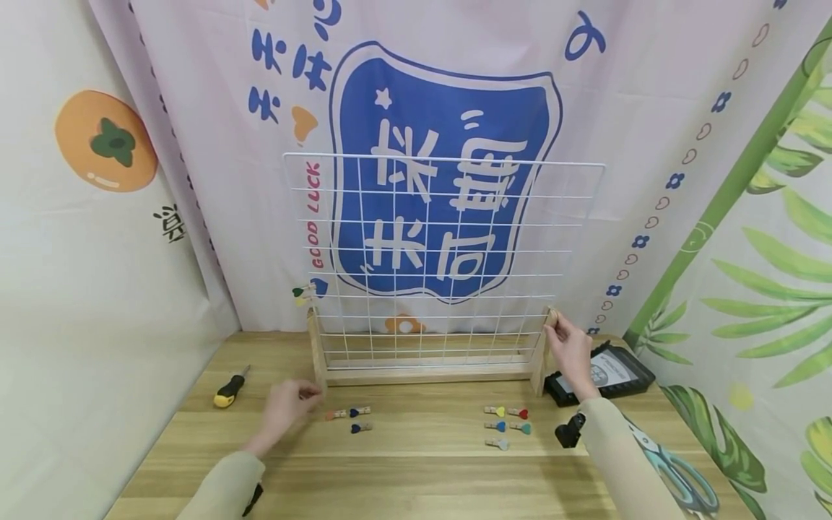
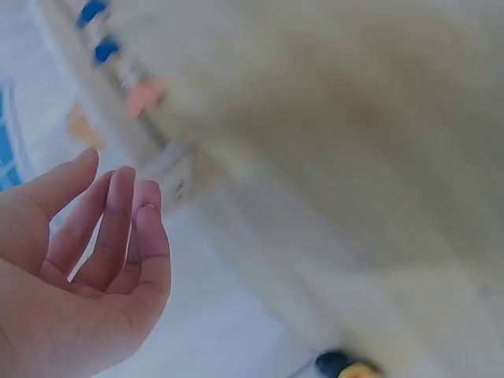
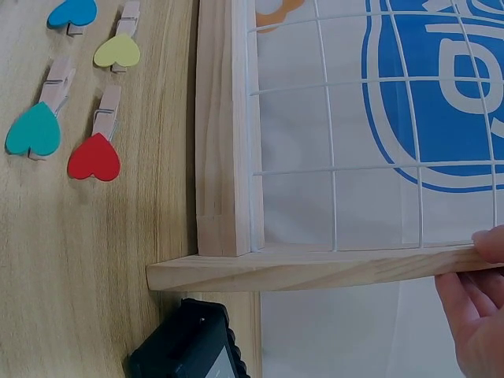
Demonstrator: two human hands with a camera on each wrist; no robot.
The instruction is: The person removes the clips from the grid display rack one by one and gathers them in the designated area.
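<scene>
A white wire grid panel (image 1: 442, 260) stands in a wooden stand (image 1: 429, 373) on the table. My right hand (image 1: 568, 348) pinches the top of the stand's right post (image 1: 551, 318); in the right wrist view its fingers (image 3: 479, 315) lie around the post's end (image 3: 315, 268). My left hand (image 1: 289, 408) hovers low over the table by the stand's left foot, fingers (image 2: 118, 228) relaxed and holding nothing. Three heart clothespins (image 1: 351, 415) lie just right of that hand. Several more heart clothespins (image 1: 507, 425) lie near the right post. One clothespin (image 1: 302, 292) is clipped on the grid's left edge.
A yellow-and-black screwdriver (image 1: 230, 388) lies at the table's left. A black device (image 1: 601, 372) sits behind the right post, also in the right wrist view as a black device (image 3: 185, 346). Scissors (image 1: 682, 480) lie at the right edge. Printed curtains hang close behind.
</scene>
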